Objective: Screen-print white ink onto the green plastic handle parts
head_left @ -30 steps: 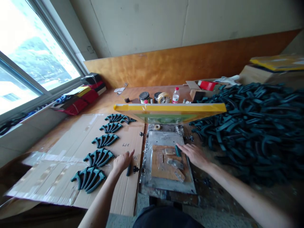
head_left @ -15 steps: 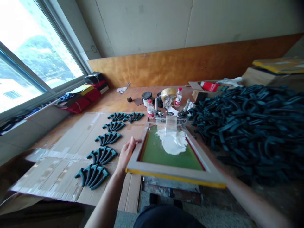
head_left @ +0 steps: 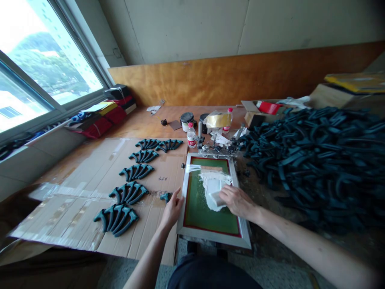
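While the grip of the right hand (head_left: pixel 236 200) pinches a pale scraper (head_left: pixel 217 197) over white paste (head_left: pixel 215 176) on the framed screen (head_left: pixel 213 238), the left hand (head_left: pixel 172 210) is at the screen's left edge, and I cannot tell whether its grip is closed; dark green parts (head_left: pixel 112 220) lie fanned left of the screen, a dark heap (head_left: pixel 315 168) right of it

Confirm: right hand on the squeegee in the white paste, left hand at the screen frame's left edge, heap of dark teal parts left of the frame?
No: the heap of dark teal parts lies right of the screen frame, as the head view shows. Right hand on squeegee, left hand at the edge: correct.
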A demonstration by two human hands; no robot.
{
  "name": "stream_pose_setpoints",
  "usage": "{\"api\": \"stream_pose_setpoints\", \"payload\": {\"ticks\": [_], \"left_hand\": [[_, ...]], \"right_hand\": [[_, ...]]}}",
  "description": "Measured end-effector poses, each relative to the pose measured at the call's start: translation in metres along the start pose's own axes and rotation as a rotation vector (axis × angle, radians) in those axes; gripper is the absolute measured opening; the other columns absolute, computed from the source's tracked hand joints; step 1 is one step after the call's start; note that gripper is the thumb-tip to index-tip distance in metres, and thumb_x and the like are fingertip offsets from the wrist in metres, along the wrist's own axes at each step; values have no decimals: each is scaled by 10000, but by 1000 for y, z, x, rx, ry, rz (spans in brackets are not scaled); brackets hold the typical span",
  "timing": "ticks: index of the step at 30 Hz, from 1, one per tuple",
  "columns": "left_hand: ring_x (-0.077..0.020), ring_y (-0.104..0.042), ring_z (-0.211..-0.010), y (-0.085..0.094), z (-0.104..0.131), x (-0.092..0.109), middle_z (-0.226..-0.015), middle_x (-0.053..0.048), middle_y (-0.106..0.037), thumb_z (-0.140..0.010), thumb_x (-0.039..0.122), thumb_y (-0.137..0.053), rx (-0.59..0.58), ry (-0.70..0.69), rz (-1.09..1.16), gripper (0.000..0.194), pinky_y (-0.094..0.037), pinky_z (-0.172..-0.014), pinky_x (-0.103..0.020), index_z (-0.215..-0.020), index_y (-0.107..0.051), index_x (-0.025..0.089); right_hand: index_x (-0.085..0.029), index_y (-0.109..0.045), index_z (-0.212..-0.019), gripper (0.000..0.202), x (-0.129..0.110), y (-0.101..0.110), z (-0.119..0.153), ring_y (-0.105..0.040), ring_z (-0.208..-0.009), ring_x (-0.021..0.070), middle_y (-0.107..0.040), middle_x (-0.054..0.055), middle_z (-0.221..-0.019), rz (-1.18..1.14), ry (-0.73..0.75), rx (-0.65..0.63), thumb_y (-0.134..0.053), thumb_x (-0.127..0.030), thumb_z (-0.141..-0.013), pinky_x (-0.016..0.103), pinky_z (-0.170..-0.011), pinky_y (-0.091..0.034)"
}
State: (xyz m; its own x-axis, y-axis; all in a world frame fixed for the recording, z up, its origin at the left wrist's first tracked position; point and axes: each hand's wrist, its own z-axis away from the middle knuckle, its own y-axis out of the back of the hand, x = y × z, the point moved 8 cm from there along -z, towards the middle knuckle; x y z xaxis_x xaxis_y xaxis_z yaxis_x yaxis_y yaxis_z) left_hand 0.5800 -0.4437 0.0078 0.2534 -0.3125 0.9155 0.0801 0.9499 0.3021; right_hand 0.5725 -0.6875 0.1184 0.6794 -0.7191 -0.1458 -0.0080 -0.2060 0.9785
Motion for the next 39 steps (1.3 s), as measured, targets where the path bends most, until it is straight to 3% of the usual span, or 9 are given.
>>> {"api": "stream_pose_setpoints", "payload": {"ticks": [4, 12, 16, 21, 25, 29, 33, 36, 39], "left_hand": [[-148, -532, -633, 1, 1, -1, -704, 5, -606, -825, 508, -513, 17, 6, 7, 614, -388, -574, -227, -1329, -512, 158], [-140, -553, -613, 1, 3, 3, -683, 19, -595, -798, 526, -547, 6, 42, 93, 658, -392, -545, -216, -1335, -493, 151], [-126, -537, -579, 1, 4, 10, -662, 30, -580, -796, 534, -553, -24, 38, 127, 692, -372, -514, -208, -1359, -461, 142], [-109, -499, -492, 13, 14, 52, -614, 46, -593, -704, 582, -655, -78, 82, 233, 835, -338, -461, -195, -1399, -433, 175], [-130, -571, -626, 33, 14, 121, -742, -9, -661, -728, 598, -644, -41, -21, 313, 528, -416, -550, -205, -1016, -700, 159], [-122, -573, -645, 44, -6, 199, -828, -31, -673, -832, 591, -527, 28, -260, 479, 470, -438, -566, -212, -979, -666, 167], [-125, -588, -644, 41, -29, 245, -804, -53, -662, -844, 618, -482, 31, -338, 585, 493, -439, -526, -205, -952, -607, 154], [-118, -603, -645, 32, -23, 232, -827, -41, -675, -840, 634, -477, 134, -314, 643, 492, -446, -528, -197, -1013, -576, 184], [-161, -636, -637, -26, 8, 167, -829, -89, -701, -786, 666, -534, -65, 7, 574, 582, -451, -490, -223, -1044, -593, 148]], "right_hand": [[-213, -604, -753, 190, -5, 11, 9, -528, -776, 193, -606, 27, -763, -140, 101, -68, -499, -57, -778, 298, -693, -398], [-178, -667, -900, 240, -16, 6, 18, -544, -883, 223, -647, 81, -884, -80, 133, 138, -455, -78, -846, 361, -815, -417], [-212, -656, -988, 150, 7, 20, -3, -555, -887, 217, -656, 46, -907, -127, 10, 108, -624, -204, -841, 350, -829, -420], [-273, -454, -1383, 613, 66, 62, -54, -577, -891, 243, -668, 53, -926, 77, -278, 137, -691, -336, -821, 346, -810, -434], [-220, -499, -1332, 461, 122, 97, -27, -602, -886, 249, -666, 93, -987, 64, -502, 351, -480, -447, -932, 347, -774, -446], [-187, -631, -1025, 381, 151, 58, 24, -602, -766, 240, -655, 93, -862, -84, -661, 305, -403, -478, -932, 346, -689, -465], [-202, -606, -812, 331, 102, -15, 35, -591, -834, 241, -621, 80, -875, -88, -505, 134, -547, -524, -853, 340, -727, -457], [-187, -551, -783, 184, 66, -46, 32, -588, -845, 233, -613, 87, -880, -74, -505, 32, -570, -350, -868, 321, -719, -439], [-188, -516, -813, 127, 41, -39, 29, -591, -743, 203, -609, 64, -783, -181, -671, 105, -487, -247, -922, 296, -669, -431]]}}
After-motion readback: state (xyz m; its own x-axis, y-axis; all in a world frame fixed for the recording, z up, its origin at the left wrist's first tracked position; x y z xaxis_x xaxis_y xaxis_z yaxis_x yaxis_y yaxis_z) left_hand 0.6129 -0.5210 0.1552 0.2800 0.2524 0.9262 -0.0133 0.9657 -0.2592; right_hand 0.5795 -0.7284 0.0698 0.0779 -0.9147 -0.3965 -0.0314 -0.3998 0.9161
